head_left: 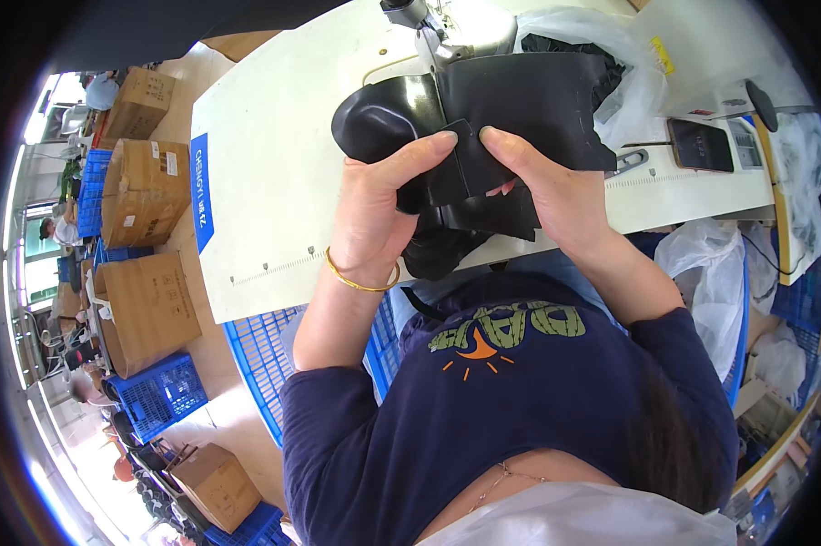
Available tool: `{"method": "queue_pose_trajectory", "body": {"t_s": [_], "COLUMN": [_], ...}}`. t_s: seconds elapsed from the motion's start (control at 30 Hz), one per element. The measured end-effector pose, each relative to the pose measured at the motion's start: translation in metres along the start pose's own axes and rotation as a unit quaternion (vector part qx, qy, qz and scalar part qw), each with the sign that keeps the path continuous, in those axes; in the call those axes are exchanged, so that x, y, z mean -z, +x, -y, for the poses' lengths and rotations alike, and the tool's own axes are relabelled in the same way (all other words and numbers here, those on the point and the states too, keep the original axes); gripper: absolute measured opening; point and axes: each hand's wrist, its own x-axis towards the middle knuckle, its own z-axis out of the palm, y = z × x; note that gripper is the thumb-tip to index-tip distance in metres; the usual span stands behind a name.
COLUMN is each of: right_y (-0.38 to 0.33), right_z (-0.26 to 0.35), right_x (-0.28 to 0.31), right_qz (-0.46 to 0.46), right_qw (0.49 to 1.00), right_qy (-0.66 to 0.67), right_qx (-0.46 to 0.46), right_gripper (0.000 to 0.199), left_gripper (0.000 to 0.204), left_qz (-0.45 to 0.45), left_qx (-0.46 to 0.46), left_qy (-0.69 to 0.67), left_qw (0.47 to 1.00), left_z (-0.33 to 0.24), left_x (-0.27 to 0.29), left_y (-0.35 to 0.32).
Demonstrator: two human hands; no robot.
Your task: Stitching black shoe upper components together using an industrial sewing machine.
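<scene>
Black piece pinched in left grip, right grip.

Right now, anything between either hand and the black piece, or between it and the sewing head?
Nothing visible. Left hand and right hand grip the black piece directly. Its far edge sits right by the sewing head, no object seen between; underside hidden.

Bright, left-side glare, bent edges
</scene>
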Motion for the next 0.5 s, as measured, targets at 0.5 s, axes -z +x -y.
{"method": "queue_pose_trajectory", "body": {"t_s": [0.5], "right_y": [0.0024], "right_z": [-0.0088], "right_x": [-0.0038], "right_qz": [-0.012], "right_qw": [0.999], "right_qy": [0.029], "right_qx": [-0.008], "right_gripper": [0.018], "left_gripper": [0.026], "left_qz": [-0.049], "left_qx": [-0.087], "left_qy": [0.098], "left_qw": [0.990], "left_z": [0.0020], "left_x": [-0.0055], "left_y": [-0.0034]}}
